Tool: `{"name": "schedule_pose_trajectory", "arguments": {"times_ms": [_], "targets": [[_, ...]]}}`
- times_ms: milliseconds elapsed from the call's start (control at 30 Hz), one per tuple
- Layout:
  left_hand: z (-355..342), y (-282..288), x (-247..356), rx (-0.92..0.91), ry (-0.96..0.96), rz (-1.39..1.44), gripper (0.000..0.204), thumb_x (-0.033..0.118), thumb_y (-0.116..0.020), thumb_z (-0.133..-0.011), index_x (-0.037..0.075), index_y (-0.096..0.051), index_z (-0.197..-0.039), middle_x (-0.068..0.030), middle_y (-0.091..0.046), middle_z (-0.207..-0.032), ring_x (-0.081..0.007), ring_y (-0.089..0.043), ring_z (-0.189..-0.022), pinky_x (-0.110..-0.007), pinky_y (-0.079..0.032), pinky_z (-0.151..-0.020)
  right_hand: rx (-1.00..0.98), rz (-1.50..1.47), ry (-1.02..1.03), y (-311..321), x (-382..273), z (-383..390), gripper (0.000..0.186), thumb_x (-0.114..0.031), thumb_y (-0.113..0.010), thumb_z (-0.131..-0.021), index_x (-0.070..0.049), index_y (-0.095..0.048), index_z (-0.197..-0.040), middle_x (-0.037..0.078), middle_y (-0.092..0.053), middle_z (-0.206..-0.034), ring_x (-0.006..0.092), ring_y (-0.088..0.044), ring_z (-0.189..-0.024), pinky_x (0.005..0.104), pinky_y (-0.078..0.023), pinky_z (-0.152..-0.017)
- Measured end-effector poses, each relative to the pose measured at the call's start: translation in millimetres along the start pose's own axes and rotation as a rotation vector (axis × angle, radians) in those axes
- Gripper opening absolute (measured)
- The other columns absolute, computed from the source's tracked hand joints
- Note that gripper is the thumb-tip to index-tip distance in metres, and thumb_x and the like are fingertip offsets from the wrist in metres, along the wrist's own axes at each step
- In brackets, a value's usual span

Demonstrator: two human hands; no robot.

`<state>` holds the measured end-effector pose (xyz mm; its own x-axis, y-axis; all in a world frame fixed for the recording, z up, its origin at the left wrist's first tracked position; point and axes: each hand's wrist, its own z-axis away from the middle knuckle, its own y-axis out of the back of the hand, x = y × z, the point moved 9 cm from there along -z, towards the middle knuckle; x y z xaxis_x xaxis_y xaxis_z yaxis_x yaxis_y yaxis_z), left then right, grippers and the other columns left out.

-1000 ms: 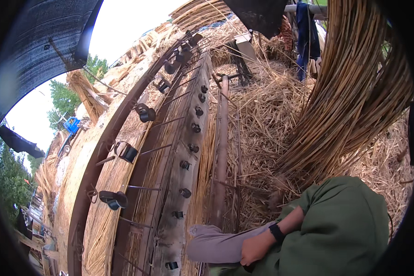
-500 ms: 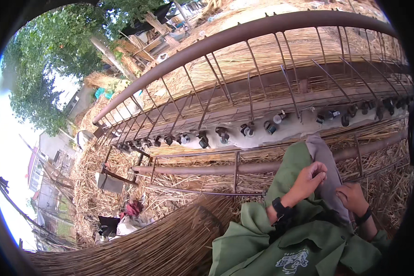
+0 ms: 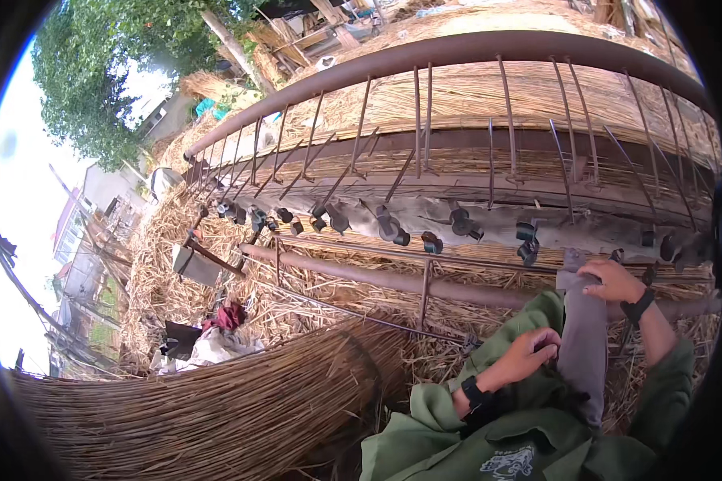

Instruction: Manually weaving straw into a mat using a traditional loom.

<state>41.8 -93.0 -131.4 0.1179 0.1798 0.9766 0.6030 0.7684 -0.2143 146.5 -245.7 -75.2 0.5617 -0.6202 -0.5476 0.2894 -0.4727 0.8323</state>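
Note:
My left hand (image 3: 528, 355) is held low over my lap, fingers curled in toward the thumb. Whatever it may hold is hidden. My right hand (image 3: 615, 282) lies by the knee end of the grey trouser leg (image 3: 583, 337), its fingers reaching leftward over the cloth and the thumb bent below them. Nothing shows in it. Just beyond is a long wooden beam (image 3: 489, 227) with a row of dark spools or weights (image 3: 460, 222) along it. Reed matting (image 3: 489, 92) stretches behind, under a brown pipe frame (image 3: 457, 46) with thin metal rods.
A thick bundle of reeds (image 3: 217, 409) lies at lower left. A lower rusty pipe (image 3: 361, 275) crosses before my knees. Loose straw (image 3: 168, 289) covers the ground, with a pale block (image 3: 196, 264), a white sack (image 3: 208, 353) and red cloth (image 3: 230, 316) on the left.
My right hand has moved up and forward from beside my thigh to the knee, its fingers straighter. My left hand sits lower in view, still curled. The view has shifted across the frame.

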Motion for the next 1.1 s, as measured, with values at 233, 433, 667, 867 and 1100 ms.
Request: {"name": "schedule_pose_trajectory", "arguments": {"times_ms": [233,433,667,867,1100], "targets": [[62,49,-9,0.22,0.086,0.042,0.018,0.013,-0.054,-0.096,0.001,-0.056,-0.108,-0.0002,-0.059,-0.087,-0.0066,-0.053,-0.078,-0.022,-0.045,-0.072,-0.115,-0.468,-0.128,-19,42,7,0.031,-0.031,-0.059,-0.082,-0.003,-0.07,-0.087,0.01,-0.07,-0.086,0.0187,-0.062,-0.083,0.0314,-0.046,-0.08],[125,100,-41,0.565,0.181,0.124,0.018,0.016,-0.055,-0.096,0.004,-0.059,-0.108,-0.0007,-0.063,-0.089,-0.0085,-0.057,-0.077,-0.023,-0.047,-0.07,-0.002,-0.566,-0.211,-15,39,21,0.037,-0.037,-0.059,-0.082,-0.001,-0.069,-0.082,0.007,-0.068,-0.083,0.0164,-0.061,-0.083,0.029,-0.044,-0.08],[267,178,-120,1.12,0.141,0.556,0.025,0.017,-0.055,-0.095,0.005,-0.056,-0.116,-0.0054,-0.065,-0.098,-0.0163,-0.063,-0.079,-0.027,-0.05,-0.068,-0.056,-0.516,-0.246,-23,37,9,0.042,-0.042,-0.058,-0.083,-0.001,-0.068,-0.081,0.006,-0.067,-0.084,0.0148,-0.059,-0.085,0.0269,-0.041,-0.082],[552,253,-131,1.861,-0.206,0.578,0.042,0.014,-0.053,-0.092,0.011,-0.038,-0.131,-0.0073,-0.053,-0.099,-0.0239,-0.055,-0.09,-0.037,-0.045,-0.072,-0.056,-0.49,-0.238,-14,37,14,0.037,-0.037,-0.058,-0.084,-0.001,-0.066,-0.082,0.006,-0.065,-0.082,0.0168,-0.058,-0.086,0.0276,-0.04,-0.084],[716,262,-44,2.58,0.119,0.209,0.067,0.022,-0.059,-0.091,0.01,-0.024,-0.147,-0.0145,-0.056,-0.103,-0.021,-0.055,-0.078,-0.036,-0.046,-0.063,0.024,-0.352,-0.29,12,47,39,0.038,-0.037,-0.055,-0.085,-0.001,-0.063,-0.078,0.007,-0.065,-0.081,0.0169,-0.058,-0.084,0.0282,-0.041,-0.082]]}}
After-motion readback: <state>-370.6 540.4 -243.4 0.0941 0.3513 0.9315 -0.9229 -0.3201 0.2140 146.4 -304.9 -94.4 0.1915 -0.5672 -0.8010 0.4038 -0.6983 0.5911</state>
